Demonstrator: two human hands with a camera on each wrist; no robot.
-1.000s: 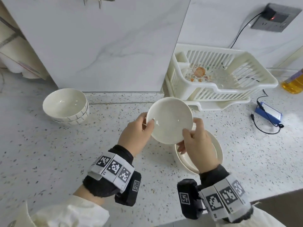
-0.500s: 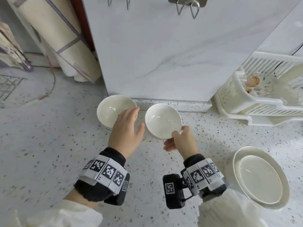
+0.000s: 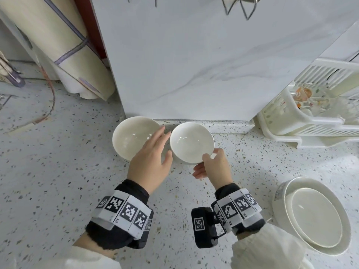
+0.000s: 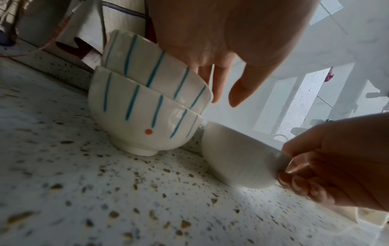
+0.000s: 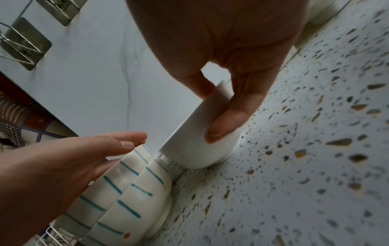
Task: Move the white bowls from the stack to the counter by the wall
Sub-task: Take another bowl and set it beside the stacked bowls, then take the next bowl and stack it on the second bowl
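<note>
My right hand (image 3: 211, 162) pinches the near rim of a plain white bowl (image 3: 191, 142), thumb inside and fingers under the rim. The bowl is tilted, with its foot on the speckled counter (image 3: 58, 181) close to the wall panel (image 3: 194, 65). Two nested bowls with blue stripes (image 3: 134, 136) stand just left of it. My left hand (image 3: 161, 140) hovers open over their right rim and holds nothing. The left wrist view shows the white bowl (image 4: 238, 158) beside the striped bowls (image 4: 147, 106). The right wrist view shows the thumb and fingers clamped on the rim (image 5: 219, 101). The white stack (image 3: 314, 216) sits at the near right.
A white plastic dish rack (image 3: 310, 121) stands against the wall at the right. A rolled mat (image 3: 58, 45) leans in the left corner with a thin cable (image 3: 50, 105) below it. Metal hooks (image 3: 239, 6) hang on the wall panel above.
Both hands carried the white bowl left from above the stack to the wall. My left hand let go and opened. The right hand has lowered the bowl beside the striped bowls.
</note>
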